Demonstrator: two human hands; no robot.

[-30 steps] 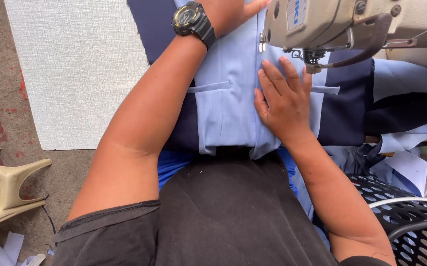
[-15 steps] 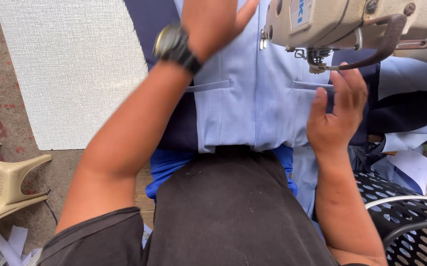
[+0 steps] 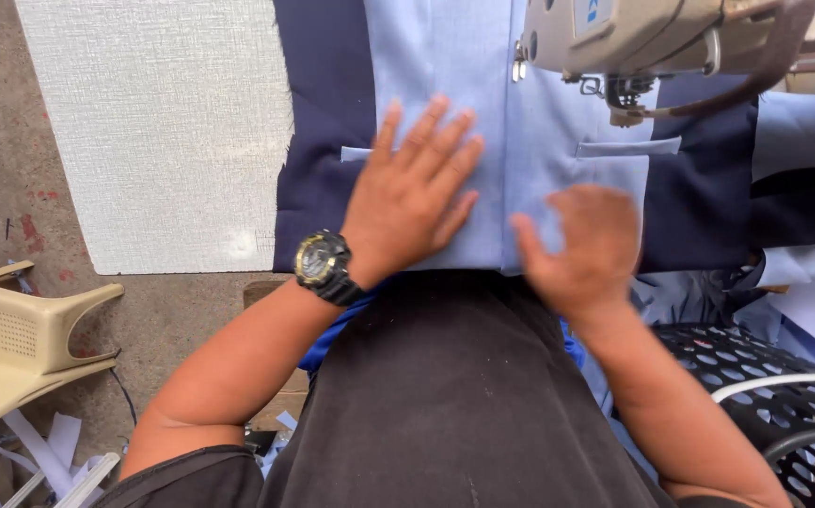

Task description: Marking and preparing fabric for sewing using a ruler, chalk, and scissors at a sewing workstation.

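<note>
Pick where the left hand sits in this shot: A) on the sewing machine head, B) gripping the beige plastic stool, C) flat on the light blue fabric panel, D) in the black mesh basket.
C: the left hand, with a black wristwatch, lies palm-down with fingers spread on the light blue fabric panel.

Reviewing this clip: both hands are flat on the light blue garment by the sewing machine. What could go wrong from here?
1. The right hand is blurred, so moving, just below the sewing machine head; fingers might stray under the needle area.
2. The left hand presses the light blue garment near its pocket flap; sliding could wrinkle or misalign it.
3. The garment overhangs the table edge onto the lap and may slip.
</note>
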